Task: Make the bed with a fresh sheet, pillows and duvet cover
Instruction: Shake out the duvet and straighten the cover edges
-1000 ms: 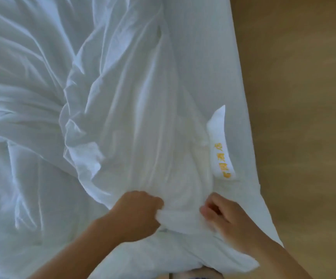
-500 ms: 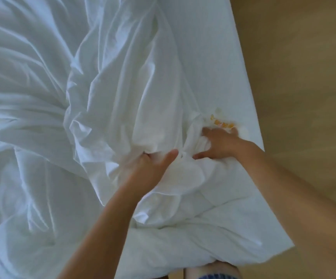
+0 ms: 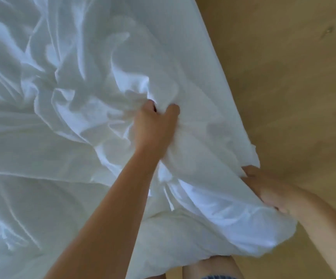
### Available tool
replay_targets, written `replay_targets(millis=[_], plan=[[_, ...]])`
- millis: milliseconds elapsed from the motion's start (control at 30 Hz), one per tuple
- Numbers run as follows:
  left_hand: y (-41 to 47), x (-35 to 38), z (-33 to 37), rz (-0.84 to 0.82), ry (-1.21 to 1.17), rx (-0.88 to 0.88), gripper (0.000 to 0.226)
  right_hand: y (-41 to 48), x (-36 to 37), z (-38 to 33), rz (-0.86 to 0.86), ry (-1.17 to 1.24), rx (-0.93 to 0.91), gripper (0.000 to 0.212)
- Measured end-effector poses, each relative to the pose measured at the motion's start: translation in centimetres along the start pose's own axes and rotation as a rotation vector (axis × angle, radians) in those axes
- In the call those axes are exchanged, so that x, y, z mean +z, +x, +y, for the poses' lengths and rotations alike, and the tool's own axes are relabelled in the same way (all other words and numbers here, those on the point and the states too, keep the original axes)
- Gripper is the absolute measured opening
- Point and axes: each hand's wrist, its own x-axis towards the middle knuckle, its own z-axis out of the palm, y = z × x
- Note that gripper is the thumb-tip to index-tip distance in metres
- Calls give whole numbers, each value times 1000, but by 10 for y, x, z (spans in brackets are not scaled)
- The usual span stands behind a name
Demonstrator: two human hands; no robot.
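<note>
fig.: bed-making, early-mid stage. duvet cover (image 3: pixel 78 121) lies crumpled across the bed, its near corner bunched at the bed's edge beside the wood floor (image 3: pixel 283 77). left hand (image 3: pixel 155 127) fisted on a fold further up the cover; right hand (image 3: pixel 267 190) clamps the corner bulge. cover w/ 0 smooth areas; no pillows in view; spreading & pillows prob. left.

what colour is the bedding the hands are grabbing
Plain white bedding, no pattern visible; head view, the only one, shows it.
</note>
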Motion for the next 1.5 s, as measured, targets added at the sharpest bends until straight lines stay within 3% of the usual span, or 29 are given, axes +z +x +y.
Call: replay_targets(millis=[67, 100, 167, 267, 333, 433, 533, 567, 633, 667, 767, 833, 900, 967, 1033, 1067, 1133, 1200, 1300, 1333, 1400, 1500], plan=[[-13, 22, 1, -163, 60, 102, 31, -23, 16, 25, 0, 109, 98, 28], [-20, 36, -8, -297, 151, 94, 49, -20, 25, 41, 45, 116, 122, 22], [-34, 57, -33, -537, 439, 55, 85, 5, 42, 61, 245, -194, 173, 23], [-36, 63, -56, -578, 552, 111, 89, 39, 44, 76, 633, -544, 123, 36], [-30, 58, -60, -522, 530, 195, 87, 51, 33, 77, 786, -424, 6, 34], [-50, 25, -67, -490, 659, 541, 100, 48, 20, 62, 904, 92, -155, 27], [-65, -3, -84, -531, 947, 685, 91, 39, 10, 32, 881, 468, -217, 29], [-60, -5, -87, -531, 1008, 603, 75, 35, 5, 28, 844, 428, -231, 30], [-59, -5, -73, -519, 883, 372, 43, 24, -3, 35, 780, 219, -265, 28], [-69, -2, -62, -583, 767, 334, 36, 16, -5, 47, 778, 144, -255, 25], [-141, 17, -48, -910, 533, 447, 20, -4, -9, 103, 827, -33, -40, 26], [-171, 21, -52, -995, 519, 326, 15, -10, -6, 127, 775, -127, 93, 29], [-167, 20, -71, -949, 593, 271, 24, -11, 4, 121, 816, -145, 82, 41], [-152, 11, -90, -895, 645, 351, 55, -11, 23, 97, 852, -283, -196, 62], [-138, -3, -95, -792, 620, 589, 68, -8, 49, 72, 640, -662, -519, 77], [-132, -13, -97, -750, 677, 727, 73, -4, 62, 60, 459, -859, -571, 81], [-117, -38, -109, -650, 868, 892, 90, 11, 81, 47, 207, -1139, -489, 79], [-96, -72, -125, -561, 1070, 885, 97, 17, 81, 39, 240, -1272, -499, 60], [-58, -128, -157, -269, 1234, 720, 49, 12, 59, 63, 534, -1100, -775, 14], [-52, -140, -164, -238, 1233, 645, 37, 7, 53, 75, 540, -1052, -771, 11], [-69, -147, -180, -305, 1208, 585, 20, 3, 52, 93, 500, -1101, -615, 12], [-131, -145, -222, -482, 1112, 537, 13, 18, 73, 90, 495, -1146, -291, 30]])
